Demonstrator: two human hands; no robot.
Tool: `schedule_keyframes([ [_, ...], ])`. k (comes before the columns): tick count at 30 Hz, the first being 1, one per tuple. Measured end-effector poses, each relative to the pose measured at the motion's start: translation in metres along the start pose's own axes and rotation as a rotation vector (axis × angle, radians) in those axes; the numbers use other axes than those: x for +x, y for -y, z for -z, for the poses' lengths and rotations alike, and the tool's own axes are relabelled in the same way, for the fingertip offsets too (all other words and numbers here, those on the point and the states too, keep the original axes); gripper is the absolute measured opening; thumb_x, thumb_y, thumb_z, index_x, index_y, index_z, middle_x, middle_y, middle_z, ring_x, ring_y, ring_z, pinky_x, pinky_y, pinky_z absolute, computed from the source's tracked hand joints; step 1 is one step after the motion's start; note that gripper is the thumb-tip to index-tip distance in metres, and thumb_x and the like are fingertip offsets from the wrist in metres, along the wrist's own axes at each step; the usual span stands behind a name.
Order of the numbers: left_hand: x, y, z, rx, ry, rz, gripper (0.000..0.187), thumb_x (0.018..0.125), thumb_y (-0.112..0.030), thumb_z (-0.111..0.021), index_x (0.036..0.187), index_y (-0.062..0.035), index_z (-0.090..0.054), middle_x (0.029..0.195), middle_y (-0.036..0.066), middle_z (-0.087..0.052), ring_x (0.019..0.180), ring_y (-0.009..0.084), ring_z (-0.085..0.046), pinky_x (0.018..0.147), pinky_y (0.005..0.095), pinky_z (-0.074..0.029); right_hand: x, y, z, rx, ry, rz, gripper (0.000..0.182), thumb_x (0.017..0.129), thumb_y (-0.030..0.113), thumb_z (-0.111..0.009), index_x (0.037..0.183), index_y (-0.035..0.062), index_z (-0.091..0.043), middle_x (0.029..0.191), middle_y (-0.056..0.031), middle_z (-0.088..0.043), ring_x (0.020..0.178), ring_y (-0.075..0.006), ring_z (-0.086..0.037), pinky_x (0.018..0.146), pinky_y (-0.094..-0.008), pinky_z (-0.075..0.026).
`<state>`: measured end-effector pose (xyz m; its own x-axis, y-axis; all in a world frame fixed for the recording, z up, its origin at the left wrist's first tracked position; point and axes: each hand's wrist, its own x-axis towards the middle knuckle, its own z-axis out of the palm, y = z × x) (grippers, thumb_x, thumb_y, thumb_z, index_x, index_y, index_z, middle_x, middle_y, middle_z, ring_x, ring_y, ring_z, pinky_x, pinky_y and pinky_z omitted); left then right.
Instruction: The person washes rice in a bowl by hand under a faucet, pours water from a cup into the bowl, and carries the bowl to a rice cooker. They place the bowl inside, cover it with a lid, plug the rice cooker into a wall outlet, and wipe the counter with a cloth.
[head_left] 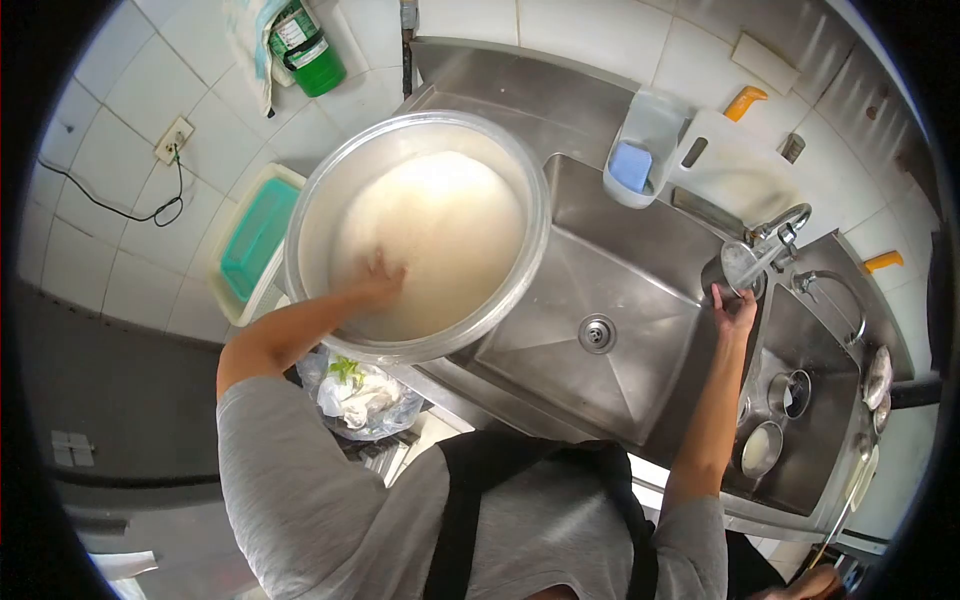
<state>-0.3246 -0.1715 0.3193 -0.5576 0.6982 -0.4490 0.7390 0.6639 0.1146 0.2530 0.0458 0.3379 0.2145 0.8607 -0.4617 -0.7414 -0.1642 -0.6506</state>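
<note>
A large aluminium pot (pixel 300 250) stands to the left of the sink basin, holding a white, cloudy mass that looks like rice in water (pixel 450 230). My left hand (pixel 380 284) reaches over its near rim. The fingers are apart and partly sunk in the white contents; I see nothing held in them. At the far right of the basin, my right hand (pixel 735 314) grips a metal container (pixel 714 274) from below. Water runs into it from the faucet (pixel 790 222), and the surface inside looks foamy.
A steel sink basin (pixel 640 330) with a drain lies between my hands. A smaller basin (pixel 815 430) at right holds metal vessels. A sponge holder (pixel 650 115) stands behind. Below the pot is a plastic waste bag (pixel 370 400). Another person's hand (pixel 815 583) shows at lower right.
</note>
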Motion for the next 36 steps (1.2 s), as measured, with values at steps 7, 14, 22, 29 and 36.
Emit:
schedule_keyframes([
  [7, -0.081, -0.098, 0.019, 0.228, 0.296, -0.173, 0.09, 0.073, -0.064, -0.036, 0.131, -0.0194, 0.015, 0.136, 0.021, 0.01, 0.123, 0.0448, 0.007, 0.09, 0.066, -0.007, 0.013, 0.0, 0.003, 0.012, 0.122, -0.032, 0.022, 0.064, 0.012, -0.052, 0.082, 0.0012, -0.047, 0.088, -0.0158, -0.051, 0.081, -0.0341, -0.052, 0.079, -0.0476, -0.046],
  [14, 0.016, -0.141, 0.006, -0.04, 0.131, -0.654, 0.069, 0.071, -0.036, -0.057, 0.128, -0.013, -0.027, 0.129, 0.023, -0.027, 0.118, 0.0355, -0.03, 0.095, 0.0443, -0.026, -0.01, 0.0, -0.017, -0.003, 0.095, 0.044, 0.018, 0.07, 0.013, -0.047, 0.083, 0.0009, -0.048, 0.093, -0.0156, -0.049, 0.079, -0.0309, -0.05, 0.074, -0.0457, -0.048],
  [22, -0.031, -0.147, 0.084, -0.022, 0.033, -0.618, 0.026, 0.063, -0.018, -0.064, 0.087, -0.0097, -0.064, 0.084, 0.013, -0.062, 0.08, 0.0243, -0.059, 0.072, 0.0339, -0.046, -0.01, 0.018, -0.02, -0.003, 0.107, 0.042, 0.035, 0.069, 0.013, -0.044, 0.101, -0.0008, -0.039, 0.114, -0.02, -0.036, 0.099, -0.0355, -0.041, 0.08, -0.0431, -0.046],
  [29, -0.044, -0.113, 0.091, 0.195, -0.017, -0.468, 0.026, 0.063, -0.031, -0.066, 0.073, -0.0066, -0.063, 0.071, 0.011, -0.06, 0.069, 0.0259, -0.058, 0.065, 0.0352, -0.046, -0.026, 0.021, -0.02, -0.027, 0.058, 0.043, 0.027, 0.07, 0.013, -0.045, 0.094, 0.0009, -0.042, 0.114, -0.0198, -0.037, 0.098, -0.0355, -0.043, 0.079, -0.0433, -0.046],
  [36, -0.019, -0.091, 0.045, 0.13, 0.05, -0.526, 0.085, 0.066, -0.047, -0.062, 0.13, -0.0066, -0.024, 0.132, 0.028, -0.015, 0.122, 0.0417, -0.017, 0.099, 0.0427, -0.019, -0.057, -0.001, -0.029, -0.119, 0.137, 0.008, 0.017, 0.069, 0.013, -0.048, 0.08, 0.0026, -0.042, 0.109, -0.0201, -0.037, 0.09, -0.037, -0.047, 0.072, -0.0446, -0.05],
])
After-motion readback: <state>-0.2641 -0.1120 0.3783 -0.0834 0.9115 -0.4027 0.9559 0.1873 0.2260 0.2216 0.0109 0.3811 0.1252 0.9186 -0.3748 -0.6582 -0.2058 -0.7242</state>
